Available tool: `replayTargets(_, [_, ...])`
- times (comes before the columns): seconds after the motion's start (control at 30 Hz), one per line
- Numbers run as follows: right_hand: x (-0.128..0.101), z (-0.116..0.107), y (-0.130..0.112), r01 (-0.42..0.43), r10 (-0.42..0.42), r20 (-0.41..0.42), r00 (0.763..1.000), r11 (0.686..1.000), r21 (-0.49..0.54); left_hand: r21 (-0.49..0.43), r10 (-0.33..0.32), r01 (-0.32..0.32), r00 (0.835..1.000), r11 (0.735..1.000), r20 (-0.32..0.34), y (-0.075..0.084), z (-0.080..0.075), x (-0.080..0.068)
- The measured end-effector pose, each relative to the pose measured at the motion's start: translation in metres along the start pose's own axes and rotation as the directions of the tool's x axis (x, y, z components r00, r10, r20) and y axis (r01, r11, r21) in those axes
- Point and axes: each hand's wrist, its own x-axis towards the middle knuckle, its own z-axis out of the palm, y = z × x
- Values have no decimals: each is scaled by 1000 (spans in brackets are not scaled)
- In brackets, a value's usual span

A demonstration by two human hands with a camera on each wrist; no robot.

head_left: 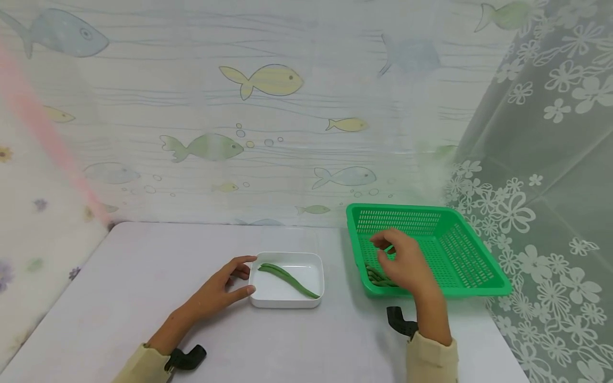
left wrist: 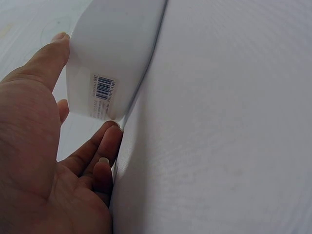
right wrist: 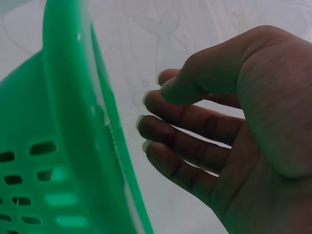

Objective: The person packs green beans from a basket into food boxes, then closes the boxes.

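Note:
My left hand (head_left: 217,287) is at the left end of a small white rectangular tray (head_left: 287,304), its thumb and index finger touching the end. In the left wrist view the tray's outer wall (left wrist: 117,48) carries a barcode sticker (left wrist: 104,92). Long green beans (head_left: 287,279) lie side by side across the tray floor. Over the left part of a green plastic basket (head_left: 471,260) hovers my right hand (head_left: 404,263), fingers loosely bent with nothing between them. More green beans (head_left: 375,276) lie in the basket's near left corner, partly hidden by that hand.
Both containers stand on a white-covered table (head_left: 306,351). Behind it hangs a fish-patterned curtain (head_left: 273,159), and a floral lace curtain (head_left: 551,239) borders the right side. Each wrist wears a black device (head_left: 189,357).

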Motion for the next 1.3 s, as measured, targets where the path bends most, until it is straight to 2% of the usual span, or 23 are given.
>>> replayTargets(0.33, [-1,-1,11,-96,101,159,982,995,-41,2,-6,6,1000,1000,0,-1,0,-1])
replayTargets(0.6, [3,5,22,-146,151,354,923,988,-43,4,0,0,1000,1000,1,-1,0,0])
replayTargets(0.93, [3,11,24,-218,253,433,865,967,-131,5,-2,2,1000,1000,5,-2,0,1])
replayTargets(1.3, [2,9,25,-192,222,446,867,975,-113,-2,-20,20,1000,1000,10,-1,0,1])
